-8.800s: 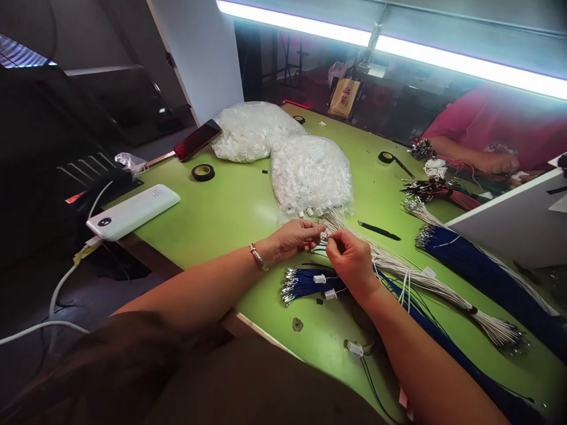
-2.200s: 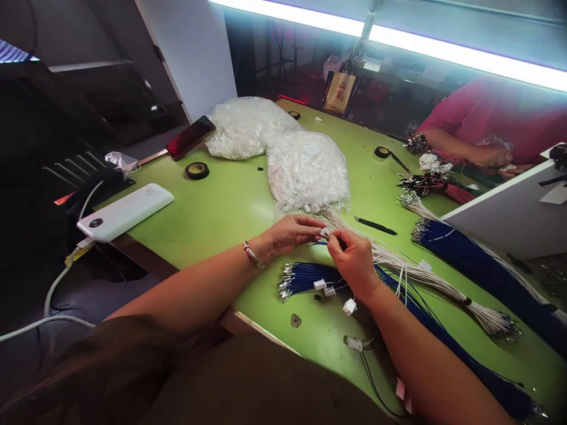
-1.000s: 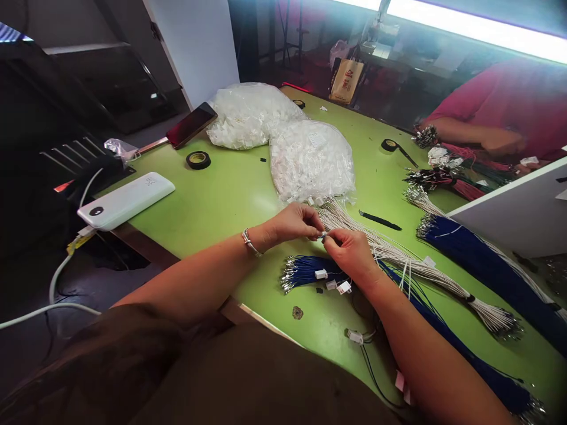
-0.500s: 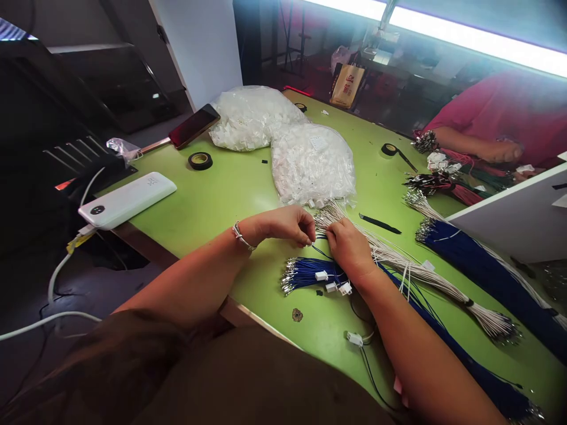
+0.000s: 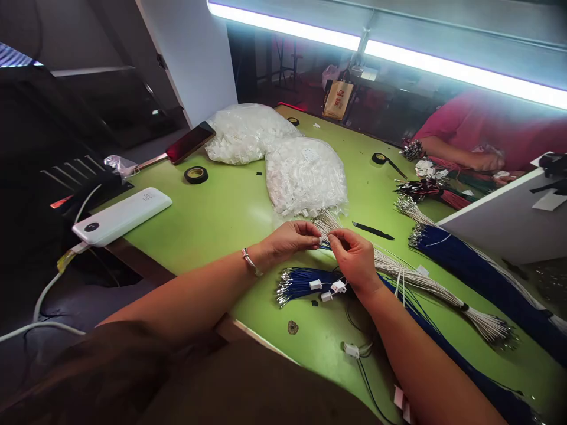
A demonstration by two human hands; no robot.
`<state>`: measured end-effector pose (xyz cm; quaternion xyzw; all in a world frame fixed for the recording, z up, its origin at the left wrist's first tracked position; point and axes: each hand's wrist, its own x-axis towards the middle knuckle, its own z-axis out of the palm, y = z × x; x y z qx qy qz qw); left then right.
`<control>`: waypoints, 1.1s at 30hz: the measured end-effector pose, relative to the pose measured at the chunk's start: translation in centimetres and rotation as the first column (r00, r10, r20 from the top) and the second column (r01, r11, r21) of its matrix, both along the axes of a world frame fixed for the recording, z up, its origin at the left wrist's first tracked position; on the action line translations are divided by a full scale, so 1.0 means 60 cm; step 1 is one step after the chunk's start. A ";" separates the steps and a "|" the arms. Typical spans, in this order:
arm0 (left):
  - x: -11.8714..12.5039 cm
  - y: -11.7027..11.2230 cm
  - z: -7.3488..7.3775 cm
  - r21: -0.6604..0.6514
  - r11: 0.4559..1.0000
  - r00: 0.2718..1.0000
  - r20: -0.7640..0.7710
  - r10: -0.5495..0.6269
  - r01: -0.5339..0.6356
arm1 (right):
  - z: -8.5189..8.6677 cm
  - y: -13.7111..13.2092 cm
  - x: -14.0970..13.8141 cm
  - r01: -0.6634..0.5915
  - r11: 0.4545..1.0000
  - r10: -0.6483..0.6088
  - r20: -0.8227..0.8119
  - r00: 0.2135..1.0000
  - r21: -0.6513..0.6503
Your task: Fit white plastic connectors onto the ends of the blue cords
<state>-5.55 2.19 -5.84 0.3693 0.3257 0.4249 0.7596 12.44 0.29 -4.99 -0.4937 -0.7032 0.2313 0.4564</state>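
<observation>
No word or number can be read outright. The tan paper carrier bag (image 5: pixel 335 99) standing beyond the far edge of the green tabletop (image 5: pixel 221 206) bears red printed characters on its front, too small to make out. The white oblong power bank (image 5: pixel 121 216) at the tabletop's left edge carries a faint grey logo near its far end, also illegible. A small white paper label (image 5: pixel 310 154) lies on top of the nearer clear plastic bag of white parts (image 5: pixel 305 183); its print is blurred.
</observation>
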 end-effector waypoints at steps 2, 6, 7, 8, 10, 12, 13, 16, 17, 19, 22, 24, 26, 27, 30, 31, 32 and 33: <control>-0.001 -0.001 -0.003 -0.035 0.999 1.000 0.014 0.000 0.000 | -0.002 0.003 0.001 -0.002 0.998 -0.002 0.060 0.998 0.065; -0.003 0.000 -0.002 -0.054 0.998 0.999 0.029 0.028 -0.026 | -0.004 0.005 0.006 0.000 0.988 -0.028 0.184 0.983 0.154; -0.002 0.000 -0.002 -0.054 0.998 0.999 0.036 0.029 -0.027 | -0.004 0.004 0.007 -0.006 0.987 -0.027 0.205 0.978 0.161; -0.001 0.001 -0.002 -0.055 0.998 0.999 0.042 0.027 -0.025 | -0.003 0.003 0.007 -0.009 0.986 -0.028 0.223 0.974 0.165; 0.000 0.000 -0.002 -0.058 0.998 0.998 0.051 0.025 -0.022 | -0.002 0.001 0.007 -0.002 0.985 -0.042 0.258 0.965 0.171; 0.001 0.000 -0.003 -0.055 0.998 0.998 0.046 0.031 -0.029 | -0.002 -0.001 0.007 0.006 0.981 -0.065 0.299 0.952 0.194; 0.002 -0.001 -0.003 -0.044 0.999 0.999 0.037 0.033 -0.032 | -0.002 -0.002 0.006 0.006 0.977 -0.076 0.321 0.944 0.213; 0.003 -0.001 -0.004 0.045 0.998 0.998 -0.032 0.050 -0.049 | -0.004 -0.005 0.005 0.004 0.954 -0.128 0.394 0.910 0.301; 0.004 -0.001 -0.005 0.082 0.995 0.996 -0.063 0.059 -0.054 | -0.004 -0.006 0.005 0.002 0.942 -0.153 0.423 0.893 0.336; 0.006 -0.001 -0.006 0.126 0.991 0.992 -0.108 0.068 -0.054 | -0.005 -0.008 0.004 -0.005 0.920 -0.197 0.473 0.859 0.392; 0.008 -0.001 -0.007 0.091 0.994 0.995 -0.081 0.061 -0.054 | -0.005 -0.008 0.003 0.003 0.908 -0.206 0.441 0.873 0.418; 0.008 -0.002 -0.007 0.046 0.997 0.998 -0.026 0.060 -0.059 | -0.005 -0.007 0.003 0.040 0.917 -0.191 0.350 0.917 0.397; 0.007 -0.003 -0.007 0.012 0.999 0.999 0.016 0.045 -0.045 | -0.006 -0.006 0.003 0.067 0.927 -0.176 0.270 0.947 0.369; 0.006 -0.003 -0.007 -0.001 0.999 0.999 0.032 0.039 -0.039 | -0.007 -0.006 0.003 0.070 0.931 -0.168 0.249 0.954 0.359; 0.005 -0.003 -0.009 -0.042 0.998 0.997 0.067 0.046 -0.043 | -0.008 -0.005 0.003 0.038 0.934 -0.138 0.261 0.955 0.355; 0.005 -0.003 -0.009 -0.053 0.997 0.996 0.077 0.054 -0.050 | -0.008 -0.005 0.003 0.029 0.932 -0.138 0.280 0.950 0.362; 0.005 -0.003 -0.010 -0.060 0.997 0.995 0.083 0.059 -0.054 | -0.008 -0.005 0.003 0.025 0.927 -0.147 0.302 0.942 0.374; 0.005 -0.003 -0.011 -0.061 0.997 0.994 0.086 0.062 -0.056 | -0.008 -0.005 0.003 0.026 0.920 -0.163 0.321 0.933 0.391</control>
